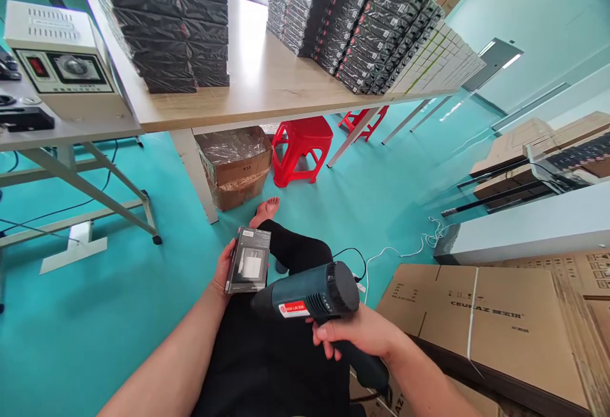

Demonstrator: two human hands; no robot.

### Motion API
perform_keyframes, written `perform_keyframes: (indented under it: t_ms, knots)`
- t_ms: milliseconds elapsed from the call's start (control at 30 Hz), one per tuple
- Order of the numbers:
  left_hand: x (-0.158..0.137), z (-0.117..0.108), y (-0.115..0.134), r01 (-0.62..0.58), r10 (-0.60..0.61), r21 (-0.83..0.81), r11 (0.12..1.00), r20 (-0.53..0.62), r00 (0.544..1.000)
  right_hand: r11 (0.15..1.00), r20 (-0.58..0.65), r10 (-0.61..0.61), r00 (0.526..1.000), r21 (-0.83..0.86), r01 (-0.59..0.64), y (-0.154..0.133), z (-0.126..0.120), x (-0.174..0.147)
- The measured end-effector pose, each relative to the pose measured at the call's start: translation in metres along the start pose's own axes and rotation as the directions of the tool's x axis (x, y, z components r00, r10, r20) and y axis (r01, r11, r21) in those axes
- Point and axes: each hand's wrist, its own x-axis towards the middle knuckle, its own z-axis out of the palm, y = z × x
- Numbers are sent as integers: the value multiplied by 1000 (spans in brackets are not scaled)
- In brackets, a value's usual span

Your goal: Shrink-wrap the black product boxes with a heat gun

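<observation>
Ahead of me, a red stool (309, 129) stands under a wood-topped table (252, 54), beside an open cardboard box (243, 175). To my left sits a cream machine (71, 102) with a round dial (76, 66); to my right, brown cartons (429, 296) tied with white cord (471, 309).

The left forearm (178, 344) is stretched forward, and the left hand (222, 270) is curled. The right hand (355, 331) is clenched in a grip.

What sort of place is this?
Probably a packing workshop. The right hand holds what looks like a heat gun near the small box in the left hand, film-wrapped black boxes are stacked on the table, and strapped cardboard is piled at right.
</observation>
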Motion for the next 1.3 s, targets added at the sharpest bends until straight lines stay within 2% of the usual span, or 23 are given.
perform_keyframes:
  t_ms: [133,267,300,400,467,567,633,667,733,800,833,900,967,1067,1167,1233,1300]
  knots:
    - [0,3,-2,-43,44,32,999,-17,999,981,-143,-52,988,176,77,1,24,5]
    - [-1,2,-1,-19,19,28,999,-1,1000,983,-4,-93,996,161,92,1,42,13]
    - [-1,2,0,-29,29,30,999,11,1000,981,-4,-109,994,161,108,2,43,15]
    - [-3,1,1,-108,107,53,993,19,994,975,-172,-123,977,160,151,7,34,15]
    - [-1,-1,1,-168,170,81,982,-24,985,978,-254,-89,963,158,133,10,24,14]
    - [7,-6,0,-235,243,80,969,-128,961,976,-159,-52,986,202,84,13,16,12]
    - [13,-11,0,-252,257,51,966,-187,948,956,-117,-84,990,269,113,15,16,13]
    - [16,-13,-1,-260,262,39,965,-217,940,943,-149,-106,983,300,147,15,16,15]
    - [19,-16,-1,-267,264,27,963,-282,923,925,-290,-119,950,314,212,15,16,19]
    - [19,-19,-1,-262,255,23,965,-324,911,935,-380,-91,920,285,210,13,16,22]
    - [20,-20,-1,-255,248,23,967,-333,910,943,-377,-75,923,274,189,12,16,23]
    - [20,-22,-1,-240,238,32,970,-313,919,949,-295,-79,952,269,162,10,21,25]
    - [22,-24,-2,-239,243,49,970,-298,923,936,-219,-153,964,282,213,7,30,28]
    - [24,-24,-3,-235,236,41,971,-307,922,907,-280,-238,930,277,316,2,38,35]
    - [24,-23,-4,-222,213,12,975,-330,920,934,-390,-163,906,234,269,-2,35,37]
    - [23,-23,-3,-237,228,17,971,-353,908,953,-352,-131,927,213,216,-2,31,34]
    - [23,-22,-3,-261,252,26,965,-363,897,950,-272,-156,950,223,220,1,31,32]
